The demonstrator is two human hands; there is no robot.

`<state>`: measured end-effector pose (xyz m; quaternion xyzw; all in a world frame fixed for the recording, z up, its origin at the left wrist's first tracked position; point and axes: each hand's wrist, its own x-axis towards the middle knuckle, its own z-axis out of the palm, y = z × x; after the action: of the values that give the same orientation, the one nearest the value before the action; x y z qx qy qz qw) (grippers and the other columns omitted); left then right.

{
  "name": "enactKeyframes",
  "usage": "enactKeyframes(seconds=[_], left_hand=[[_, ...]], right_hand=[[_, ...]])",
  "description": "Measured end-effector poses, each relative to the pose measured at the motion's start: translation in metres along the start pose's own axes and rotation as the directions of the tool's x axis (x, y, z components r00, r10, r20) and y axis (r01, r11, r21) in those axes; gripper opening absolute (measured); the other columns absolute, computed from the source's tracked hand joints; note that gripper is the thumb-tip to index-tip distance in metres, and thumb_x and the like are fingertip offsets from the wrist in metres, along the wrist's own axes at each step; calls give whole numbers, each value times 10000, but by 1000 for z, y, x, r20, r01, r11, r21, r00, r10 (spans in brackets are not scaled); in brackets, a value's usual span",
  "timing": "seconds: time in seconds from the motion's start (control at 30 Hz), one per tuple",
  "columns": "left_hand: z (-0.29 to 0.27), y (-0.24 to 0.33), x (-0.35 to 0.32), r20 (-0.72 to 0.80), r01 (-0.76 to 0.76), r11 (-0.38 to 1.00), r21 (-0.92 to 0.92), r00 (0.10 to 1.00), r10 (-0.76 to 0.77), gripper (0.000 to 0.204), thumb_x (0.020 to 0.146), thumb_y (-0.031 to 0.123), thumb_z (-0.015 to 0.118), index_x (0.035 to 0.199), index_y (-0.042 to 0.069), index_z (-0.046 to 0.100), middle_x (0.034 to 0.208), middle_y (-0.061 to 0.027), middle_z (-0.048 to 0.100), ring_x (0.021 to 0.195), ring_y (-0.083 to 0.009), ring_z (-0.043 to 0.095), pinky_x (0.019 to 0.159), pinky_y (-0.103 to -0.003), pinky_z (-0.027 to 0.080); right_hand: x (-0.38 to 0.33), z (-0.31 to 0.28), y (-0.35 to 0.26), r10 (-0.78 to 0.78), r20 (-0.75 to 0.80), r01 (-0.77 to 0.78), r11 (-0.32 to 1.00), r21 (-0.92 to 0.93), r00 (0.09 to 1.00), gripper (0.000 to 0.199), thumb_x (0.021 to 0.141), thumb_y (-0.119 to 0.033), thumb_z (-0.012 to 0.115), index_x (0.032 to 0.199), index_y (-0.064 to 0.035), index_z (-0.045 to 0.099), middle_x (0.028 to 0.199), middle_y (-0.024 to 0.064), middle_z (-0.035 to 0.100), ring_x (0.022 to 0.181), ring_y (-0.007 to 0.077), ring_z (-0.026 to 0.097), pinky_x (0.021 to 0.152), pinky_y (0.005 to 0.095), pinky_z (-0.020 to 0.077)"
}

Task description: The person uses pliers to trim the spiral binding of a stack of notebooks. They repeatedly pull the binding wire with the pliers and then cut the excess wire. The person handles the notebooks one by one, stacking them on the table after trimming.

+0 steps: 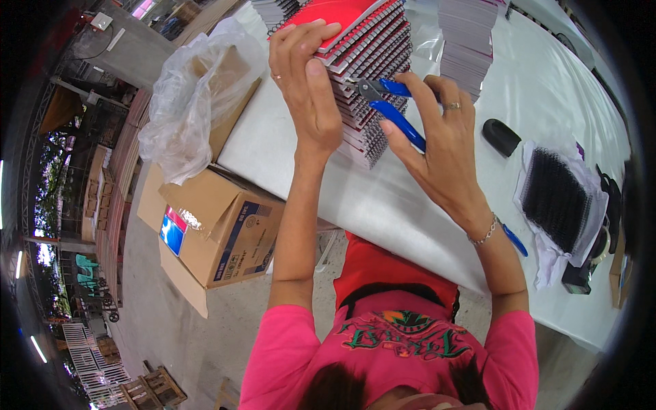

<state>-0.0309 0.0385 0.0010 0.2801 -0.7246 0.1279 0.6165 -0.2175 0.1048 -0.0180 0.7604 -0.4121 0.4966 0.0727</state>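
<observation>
A tall stack of spiral notebooks stands on the table, its coil edges facing right, with a red-covered spiral notebook on top. My left hand grips the near left corner of the stack, fingers bent over the red cover and thumb along the side. In my right hand is a pair of wire cutters with blue handles, its handles spread apart. The cutter jaws are up against the near end of the coils, partway down the stack. Whether the blades touch a wire is too small to tell.
More stacked notebooks stand at the back right. On the right lie a black rounded object, black coils on white wrapping and a blue pen-like tool. Left are a cardboard box and clear plastic.
</observation>
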Motion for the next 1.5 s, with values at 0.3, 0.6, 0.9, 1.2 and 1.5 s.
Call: enactKeyframes(seconds=[0.3,0.6,0.9,1.2,1.5], left_hand=[[0,1,1,3,4,1000,13,1000,-4,426,1038,209,294,1241,49,633,1291,-155,573,1292,-347,432,1135,-472,254],[1,-1,0,1,1,1000,-16,1000,-1,427,1045,215,293,1243,46,631,1288,-157,571,1290,-348,430,1132,-467,255],[-1,0,2,20,-14,999,45,1000,13,452,1063,277,270,1246,49,615,1289,-140,565,1288,-306,445,1138,-438,267],[-1,3,2,32,14,1000,8,999,-15,467,1073,322,275,1261,43,599,1272,-145,551,1260,-284,471,1130,-412,283],[-1,4,2,29,38,999,-18,999,-37,463,1079,306,267,1250,34,600,1278,-131,536,1246,-277,474,1120,-413,295]], right_hand=[[5,-9,-3,266,374,-434,750,498,889,395,971,-341,649,1186,-11,626,1037,210,648,942,373,633,840,444,502],[-8,4,4,40,48,-42,998,51,998,502,892,-357,738,1281,-61,619,1150,153,586,1078,317,527,909,449,435],[6,-16,4,306,598,-649,555,520,741,436,1003,-431,592,1123,-25,697,772,113,572,751,191,566,701,351,454],[-18,7,4,57,33,-59,997,54,998,511,898,-362,734,1297,-68,613,1140,165,573,1031,319,532,945,456,410],[-5,-12,2,297,541,-576,667,473,787,438,977,-379,649,1225,-19,631,978,168,647,884,315,643,807,406,501]])
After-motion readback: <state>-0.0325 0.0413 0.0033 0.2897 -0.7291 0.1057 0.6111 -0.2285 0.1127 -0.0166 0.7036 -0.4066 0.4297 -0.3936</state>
